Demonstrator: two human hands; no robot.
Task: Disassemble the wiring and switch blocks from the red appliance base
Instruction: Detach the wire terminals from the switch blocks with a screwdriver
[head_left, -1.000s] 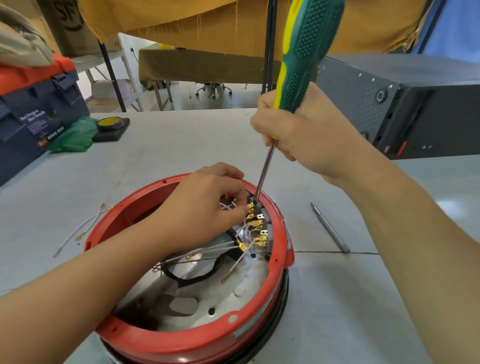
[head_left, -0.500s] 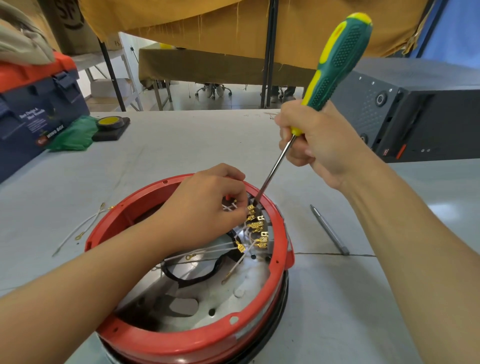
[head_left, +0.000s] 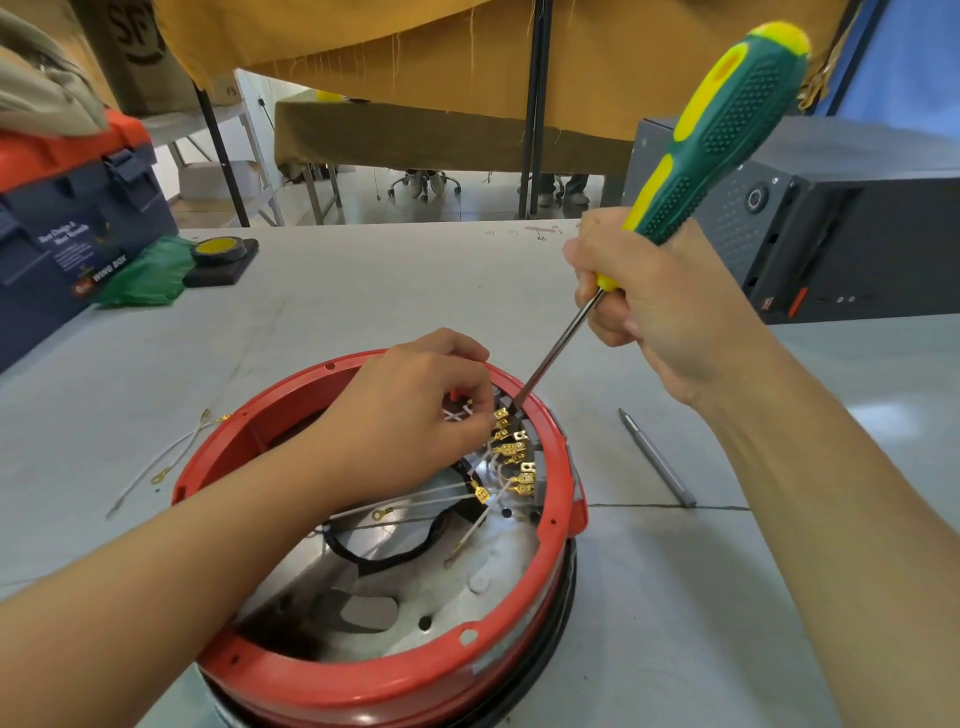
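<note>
Both hands work at the red base (head_left: 363, 691): left hand (head_left: 410, 415) pinches white wires (head_left: 457, 414) inside; right hand (head_left: 654, 306) grips the screwdriver (head_left: 722, 130), tip at its far rim.

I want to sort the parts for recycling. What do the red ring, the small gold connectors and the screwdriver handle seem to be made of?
Red ring: probably moulded plastic, smooth with a soft sheen.
Gold connectors: thin stamped metal, bright and reflective, perhaps brass or brass-plated.
Screwdriver handle: apparently rubbery green plastic with a dotted texture and smooth yellow inlays.
</note>
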